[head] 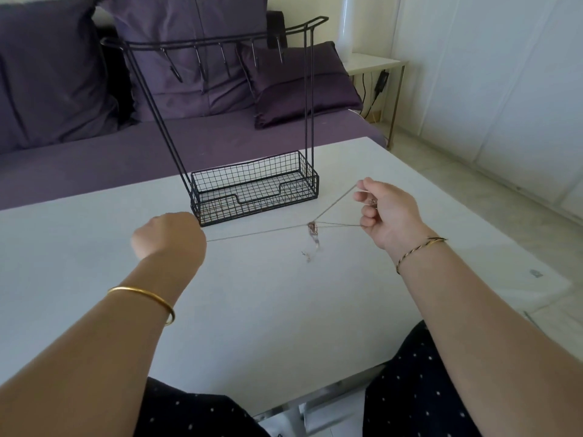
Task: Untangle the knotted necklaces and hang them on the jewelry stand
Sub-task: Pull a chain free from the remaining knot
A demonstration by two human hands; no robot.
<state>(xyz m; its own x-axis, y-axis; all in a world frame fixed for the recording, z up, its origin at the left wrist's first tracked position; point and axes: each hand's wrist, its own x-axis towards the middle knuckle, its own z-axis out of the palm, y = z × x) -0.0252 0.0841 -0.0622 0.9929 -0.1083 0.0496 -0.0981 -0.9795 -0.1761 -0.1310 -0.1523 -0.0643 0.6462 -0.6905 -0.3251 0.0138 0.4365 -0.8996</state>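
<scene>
Above the table (pixel 94 247), in front of the stand (pixel 252 190): chains (pixel 252 234) taut between both grips, knot (pixel 312 228) hanging mid-span. Left grip (pixel 168 236) fisted round one strand; right grip (pixel 386 214) pinches two strands. Judgement: slacken first (pulling likely tightens the knot), then tease loops apart. Left hold hidden behind the knuckles; necklace count unclear; dangling ends (pixel 315 244) blurred.

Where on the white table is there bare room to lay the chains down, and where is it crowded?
Free: the near part of the table, nearer the camera than the knot, and the stretch left of the left hand and jewelry stand. Crowded: between that hand and the right hand, where taut necklaces meet at the knot, before the stand's basket.
</scene>
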